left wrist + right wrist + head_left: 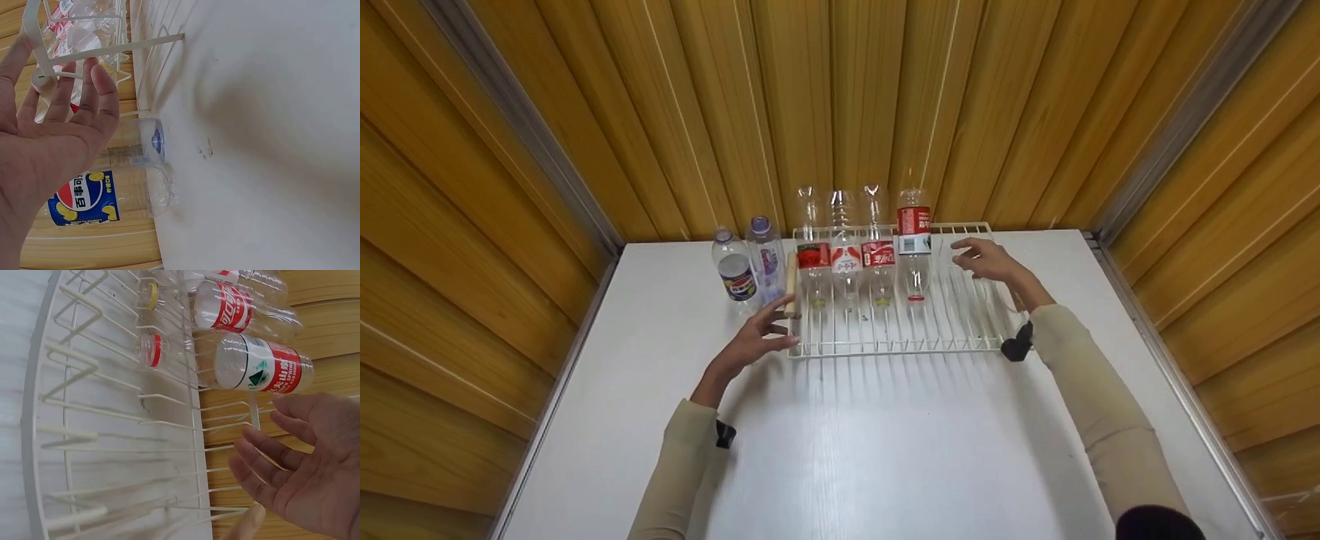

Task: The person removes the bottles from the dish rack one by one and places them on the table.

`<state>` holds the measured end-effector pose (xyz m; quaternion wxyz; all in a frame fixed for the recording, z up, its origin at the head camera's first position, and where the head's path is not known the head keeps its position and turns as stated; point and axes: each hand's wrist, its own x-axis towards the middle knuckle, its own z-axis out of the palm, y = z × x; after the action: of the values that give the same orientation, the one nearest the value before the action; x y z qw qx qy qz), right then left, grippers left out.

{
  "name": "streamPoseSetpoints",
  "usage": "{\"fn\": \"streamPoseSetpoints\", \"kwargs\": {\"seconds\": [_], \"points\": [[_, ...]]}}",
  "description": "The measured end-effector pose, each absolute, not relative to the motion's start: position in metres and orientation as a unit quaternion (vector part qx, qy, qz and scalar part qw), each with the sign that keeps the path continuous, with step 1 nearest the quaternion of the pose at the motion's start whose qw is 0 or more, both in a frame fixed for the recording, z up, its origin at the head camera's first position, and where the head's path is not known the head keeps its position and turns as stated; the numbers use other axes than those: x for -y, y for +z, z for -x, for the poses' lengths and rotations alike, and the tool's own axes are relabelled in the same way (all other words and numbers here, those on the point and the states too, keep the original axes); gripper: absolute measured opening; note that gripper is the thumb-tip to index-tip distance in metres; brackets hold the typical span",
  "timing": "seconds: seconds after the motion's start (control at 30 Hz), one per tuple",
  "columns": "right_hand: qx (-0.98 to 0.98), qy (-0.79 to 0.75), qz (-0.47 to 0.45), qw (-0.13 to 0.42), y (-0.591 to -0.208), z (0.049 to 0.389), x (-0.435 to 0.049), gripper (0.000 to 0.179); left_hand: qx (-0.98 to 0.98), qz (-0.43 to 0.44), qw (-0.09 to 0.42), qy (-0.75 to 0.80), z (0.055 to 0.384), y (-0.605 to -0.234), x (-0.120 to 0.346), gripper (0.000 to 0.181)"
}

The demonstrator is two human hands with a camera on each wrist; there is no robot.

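Flanking a white wire rack [855, 348] on the table [840, 450], two hands appear, one at either end. The left hand [754, 341] is at the rack's left end, its fingers loosely parted and slightly bent about the lower part of a wooden handle [790, 285]; how firmly they touch it cannot be told. The right hand [988, 260] is over the rack's right part, fingers relaxed and apart, with nothing between them; it lies near a red-capped bottle [914, 232] without gripping it.

Four clear bottles stand inverted in a row in the rack, necks down and bases up. From left to right: a red-labelled bottle [814, 256], a white-labelled bottle [847, 259], a cola bottle [878, 253] and the red-capped bottle, the last set a little apart. The wires to its right hold no bottle.

Outside the rack, beyond the left hand, a blue-labelled bottle [736, 276] and a purple-capped bottle [766, 259] stand upright on the table, side by side. Wood-grain panels [862, 112] rise behind. Beige sleeves [1110, 420] cover both forearms, with a black device [1018, 343] near each wrist.
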<state>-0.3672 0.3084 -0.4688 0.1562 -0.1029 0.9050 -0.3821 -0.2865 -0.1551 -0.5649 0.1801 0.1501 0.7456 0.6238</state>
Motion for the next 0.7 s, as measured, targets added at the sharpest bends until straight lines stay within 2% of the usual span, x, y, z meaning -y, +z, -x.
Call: {"fn": "streamPoseSetpoints", "kwargs": {"seconds": [0.23, 0.53, 0.7], "points": [[-0.874, -0.415, 0.071, 0.242, -0.484, 0.375, -0.286, 0.066, -0.745, -0.162, 0.174, 0.624, 0.287, -0.565, 0.156, 0.085], [-0.86, -0.42, 0.043, 0.287, -0.493, 0.381, -0.267, 0.075, -0.758, -0.164, 0.169, 0.609, 0.285, -0.562, 0.155, 0.083], [-0.85, -0.443, 0.03, 0.282, -0.501, 0.386, -0.262, 0.078, -0.756, -0.165, 0.171, 0.61, 0.286, -0.563, 0.156, 0.083]]}}
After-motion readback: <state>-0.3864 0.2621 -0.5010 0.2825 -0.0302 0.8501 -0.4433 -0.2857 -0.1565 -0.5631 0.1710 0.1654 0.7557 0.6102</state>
